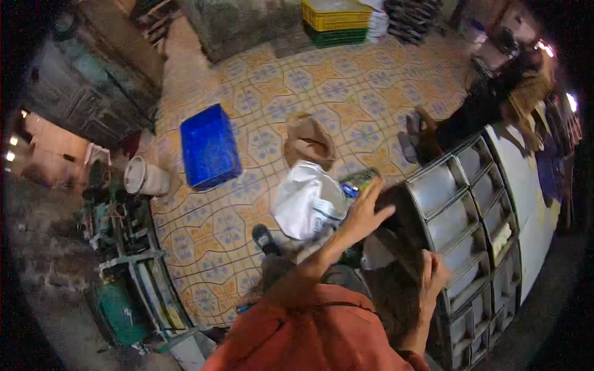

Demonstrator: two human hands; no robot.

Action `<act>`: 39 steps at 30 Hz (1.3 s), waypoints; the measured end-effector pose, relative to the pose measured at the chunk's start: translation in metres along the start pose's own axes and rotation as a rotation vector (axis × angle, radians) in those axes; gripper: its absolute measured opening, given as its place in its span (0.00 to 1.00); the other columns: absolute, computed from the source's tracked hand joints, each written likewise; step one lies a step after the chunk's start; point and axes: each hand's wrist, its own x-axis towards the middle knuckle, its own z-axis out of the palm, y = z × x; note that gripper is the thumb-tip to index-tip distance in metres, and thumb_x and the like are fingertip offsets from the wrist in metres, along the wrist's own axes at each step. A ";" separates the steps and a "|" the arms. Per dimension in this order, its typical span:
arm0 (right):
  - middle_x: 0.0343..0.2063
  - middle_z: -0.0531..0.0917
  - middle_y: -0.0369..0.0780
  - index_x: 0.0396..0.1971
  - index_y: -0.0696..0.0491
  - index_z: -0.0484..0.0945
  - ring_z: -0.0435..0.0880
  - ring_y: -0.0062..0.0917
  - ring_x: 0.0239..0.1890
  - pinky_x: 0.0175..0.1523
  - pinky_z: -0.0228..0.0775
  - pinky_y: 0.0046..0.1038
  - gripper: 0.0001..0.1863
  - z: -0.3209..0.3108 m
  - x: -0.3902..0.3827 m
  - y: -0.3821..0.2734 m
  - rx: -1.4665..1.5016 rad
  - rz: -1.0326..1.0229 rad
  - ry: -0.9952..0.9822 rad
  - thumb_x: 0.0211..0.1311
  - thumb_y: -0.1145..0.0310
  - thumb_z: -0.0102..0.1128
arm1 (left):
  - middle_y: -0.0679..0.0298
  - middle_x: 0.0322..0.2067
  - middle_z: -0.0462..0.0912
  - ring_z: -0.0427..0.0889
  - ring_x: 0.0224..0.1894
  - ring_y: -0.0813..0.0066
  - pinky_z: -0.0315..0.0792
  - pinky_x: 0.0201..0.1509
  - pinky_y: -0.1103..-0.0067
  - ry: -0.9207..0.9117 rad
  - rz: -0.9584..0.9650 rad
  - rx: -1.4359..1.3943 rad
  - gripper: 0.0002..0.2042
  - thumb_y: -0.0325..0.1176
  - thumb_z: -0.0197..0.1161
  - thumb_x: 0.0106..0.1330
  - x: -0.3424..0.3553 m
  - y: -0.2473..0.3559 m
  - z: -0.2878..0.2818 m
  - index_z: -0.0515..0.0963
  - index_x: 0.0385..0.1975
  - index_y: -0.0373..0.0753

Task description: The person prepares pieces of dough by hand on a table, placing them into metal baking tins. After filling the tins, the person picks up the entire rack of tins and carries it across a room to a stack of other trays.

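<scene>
My left hand (pixel 367 213) reaches across the front of my body, fingers stretched out and nothing visible in its grasp. Below and beside it lies a silver-white plastic sack (pixel 303 201), with a small blue packet (pixel 350 190) near the fingers. My right hand (pixel 435 272) is closed with curled fingers by the near-left edge of a metal tray frame (pixel 442 226) divided into rectangular compartments. Whatever those fingers may hold is hidden. A pale yellow lump (pixel 501 238) sits in one of the frame's compartments.
An open brown sack (pixel 309 141) stands on the patterned tile floor beyond the silver one. A blue crate (pixel 210 147), a white bucket (pixel 145 176) and green machinery (pixel 124 309) are to the left. Yellow and green crates (pixel 334 21) stand far back; another person (pixel 489 105) is at right.
</scene>
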 end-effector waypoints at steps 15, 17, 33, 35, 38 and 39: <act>0.35 0.89 0.42 0.48 0.49 0.84 0.89 0.29 0.35 0.43 0.80 0.34 0.19 0.423 -0.004 -0.025 -0.173 -0.150 -1.058 0.62 0.54 0.65 | 0.54 0.48 0.85 0.84 0.51 0.57 0.77 0.53 0.61 0.179 -1.021 0.095 0.27 0.56 0.62 0.67 -0.194 -0.261 -0.512 0.81 0.53 0.38; 0.33 0.90 0.41 0.47 0.52 0.85 0.90 0.27 0.30 0.40 0.80 0.31 0.19 0.433 0.015 -0.060 -0.060 0.113 -1.103 0.63 0.54 0.64 | 0.54 0.48 0.85 0.84 0.50 0.57 0.77 0.54 0.62 0.249 -0.985 0.128 0.26 0.54 0.63 0.68 -0.235 -0.337 -0.551 0.80 0.54 0.38; 0.32 0.88 0.45 0.39 0.57 0.83 0.88 0.34 0.29 0.36 0.79 0.37 0.17 0.563 0.290 -0.063 -0.081 0.253 -0.869 0.70 0.56 0.58 | 0.50 0.44 0.85 0.84 0.46 0.57 0.76 0.50 0.64 -0.291 -0.784 0.472 0.35 0.61 0.65 0.62 0.182 -0.571 -0.552 0.77 0.56 0.34; 0.32 0.88 0.46 0.40 0.56 0.83 0.88 0.37 0.30 0.36 0.78 0.38 0.17 0.567 0.386 -0.075 -0.275 -0.057 -0.798 0.70 0.56 0.56 | 0.50 0.44 0.85 0.84 0.46 0.57 0.76 0.51 0.64 -0.273 -0.878 0.372 0.35 0.61 0.65 0.62 0.277 -0.562 -0.552 0.77 0.56 0.34; 0.25 0.87 0.44 0.36 0.54 0.85 0.88 0.38 0.31 0.40 0.78 0.39 0.24 0.521 0.548 -0.211 0.054 0.172 -0.474 0.66 0.45 0.57 | 0.50 0.43 0.85 0.84 0.46 0.56 0.76 0.51 0.63 -0.242 -0.871 0.347 0.35 0.62 0.64 0.62 0.421 -0.556 -0.567 0.77 0.56 0.34; 0.33 0.87 0.47 0.39 0.53 0.85 0.86 0.43 0.37 0.45 0.77 0.43 0.25 0.507 0.584 -0.217 0.063 0.242 -0.478 0.66 0.44 0.57 | 0.50 0.43 0.85 0.84 0.46 0.56 0.76 0.51 0.63 -0.285 -0.848 0.331 0.35 0.62 0.64 0.62 0.480 -0.550 -0.546 0.77 0.56 0.34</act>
